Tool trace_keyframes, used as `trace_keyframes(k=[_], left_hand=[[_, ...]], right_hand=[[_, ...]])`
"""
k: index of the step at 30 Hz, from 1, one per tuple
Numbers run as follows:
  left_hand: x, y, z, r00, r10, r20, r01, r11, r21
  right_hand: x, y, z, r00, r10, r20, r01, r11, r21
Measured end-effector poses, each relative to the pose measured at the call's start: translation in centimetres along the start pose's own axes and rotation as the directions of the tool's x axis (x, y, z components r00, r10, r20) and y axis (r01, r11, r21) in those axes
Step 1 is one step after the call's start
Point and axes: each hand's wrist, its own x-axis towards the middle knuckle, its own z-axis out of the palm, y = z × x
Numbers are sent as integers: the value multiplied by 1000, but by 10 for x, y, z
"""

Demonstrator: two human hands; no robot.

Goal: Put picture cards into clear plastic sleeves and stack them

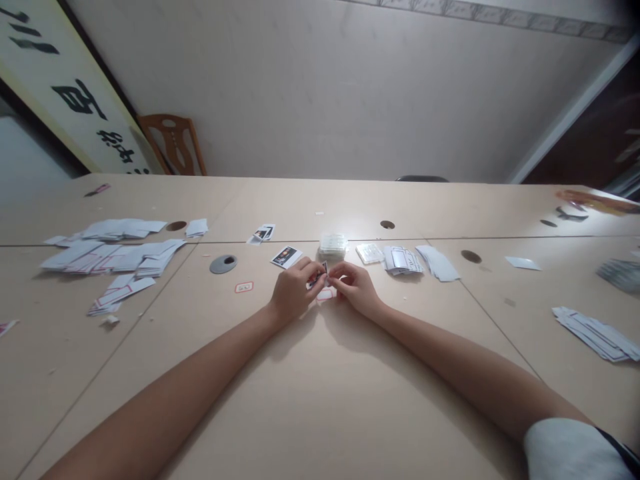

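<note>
- Near the middle of the table (320, 400), the left hand (295, 287) is gripping a small printed card (325, 267) between curled fingers and thumb, probably because its small size is calling for a fingertip hold.
- Opposite it, the right hand (357, 287) is closing thumb and forefinger on the card's right edge; both sides are seemingly being held so that the piece is lying steady between them. Fingers are hiding much of it.
- Just on the near side of the fingertips, a red-edged label (325, 294) is lying between the hands.
- Directly beyond the hands, a stack of clear cases (333, 247) is standing, apparently within easy reach of both, with a flat pale case (369, 253) lying to its right.
- Further right, a silvery bundle (403, 260) and fanned white slips (437, 263) are resting side by side, seemingly grouped by kind.
- Left of the stack, a dark-printed card (287, 257) is lying picture up, perhaps for easy viewing, while overlapping cards (261, 233) are lying farther off.
- On the left, another red-framed label (245, 287) is resting alone, and broad heaps of white papers (113, 257) are spreading out well apart from the hands, likely leaving elbow room.
</note>
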Motion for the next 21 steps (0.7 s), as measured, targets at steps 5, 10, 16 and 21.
trace_keyframes(k=[5,10,16,21], left_hand=[[0,-2,0,1000,2,5,-2,1000,-12],[1,-2,1,1000,-7,15,7,1000,-8],[2,-2,1,999,-24,22,24,1000,20],[2,-4,0,999,-39,18,39,999,22]], right_hand=[[-1,-1,0,1000,-11,12,11,1000,-5],[-1,0,1,1000,8,21,-8,1000,-6],[0,0,0,999,36,7,-35,999,-40],[-1,-2,-1,999,39,-22,-40,998,-42]])
